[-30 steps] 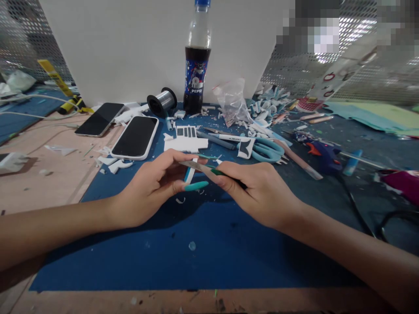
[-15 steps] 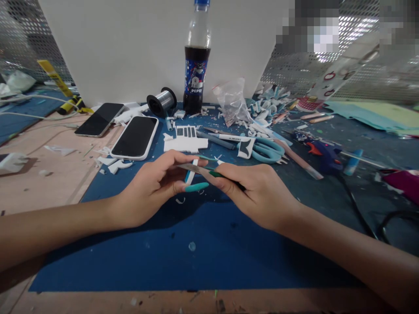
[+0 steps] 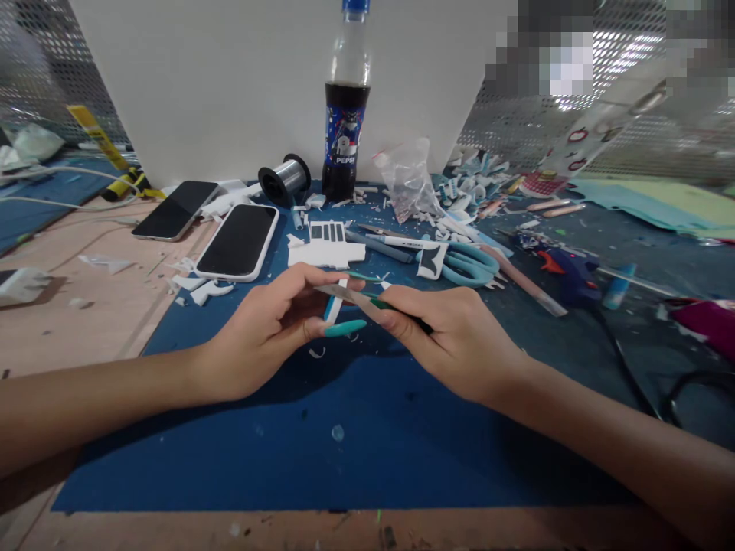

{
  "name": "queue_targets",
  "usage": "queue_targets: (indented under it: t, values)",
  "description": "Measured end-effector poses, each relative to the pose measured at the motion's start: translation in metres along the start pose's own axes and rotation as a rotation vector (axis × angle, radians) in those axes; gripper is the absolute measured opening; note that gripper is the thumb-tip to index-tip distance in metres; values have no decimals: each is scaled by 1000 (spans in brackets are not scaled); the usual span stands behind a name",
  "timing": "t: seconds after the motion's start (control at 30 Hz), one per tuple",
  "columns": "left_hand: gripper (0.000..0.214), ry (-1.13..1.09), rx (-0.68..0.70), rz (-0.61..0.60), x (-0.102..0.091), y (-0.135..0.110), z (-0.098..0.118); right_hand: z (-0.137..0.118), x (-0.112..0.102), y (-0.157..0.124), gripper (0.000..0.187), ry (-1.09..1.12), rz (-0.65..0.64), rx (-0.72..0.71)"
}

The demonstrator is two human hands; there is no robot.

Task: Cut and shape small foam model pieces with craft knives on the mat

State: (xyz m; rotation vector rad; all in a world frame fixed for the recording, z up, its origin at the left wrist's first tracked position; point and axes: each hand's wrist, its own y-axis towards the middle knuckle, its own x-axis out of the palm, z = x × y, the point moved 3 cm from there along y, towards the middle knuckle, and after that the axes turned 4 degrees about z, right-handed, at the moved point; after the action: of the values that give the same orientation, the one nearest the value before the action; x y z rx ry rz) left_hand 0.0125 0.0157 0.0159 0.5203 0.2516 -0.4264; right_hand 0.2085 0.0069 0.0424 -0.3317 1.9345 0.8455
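Note:
My left hand [image 3: 269,330] pinches a small white and blue foam strip [image 3: 333,308] between thumb and fingers, just above the blue cutting mat [image 3: 287,451]. My right hand [image 3: 453,337] grips a craft knife [image 3: 359,297] with a green handle; its metal blade points left and rests against the strip. Both hands meet at the middle of the mat. Beyond them a white foam cutout with dark slots [image 3: 326,245] lies flat.
Two phones [image 3: 238,241] [image 3: 175,209] lie at the back left. A cola bottle [image 3: 346,107], wire spool [image 3: 284,178] and plastic bag [image 3: 409,180] stand before a white board. Teal scissors [image 3: 468,264], pens, a glue gun [image 3: 566,272] and foam scraps lie right.
The knife blade shifted slightly left and back against the strip. Both hands stay in nearly the same place.

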Motion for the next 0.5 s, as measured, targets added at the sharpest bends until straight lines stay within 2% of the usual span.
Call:
queue_targets:
  t: [0.33, 0.5]
  values:
    - [25, 56, -25, 17, -1, -1, 0, 1, 0, -1, 40, -11, -27, 51]
    - [21, 13, -19, 20, 0, 1, 2, 0, -1, 0, 40, -7, -20, 38]
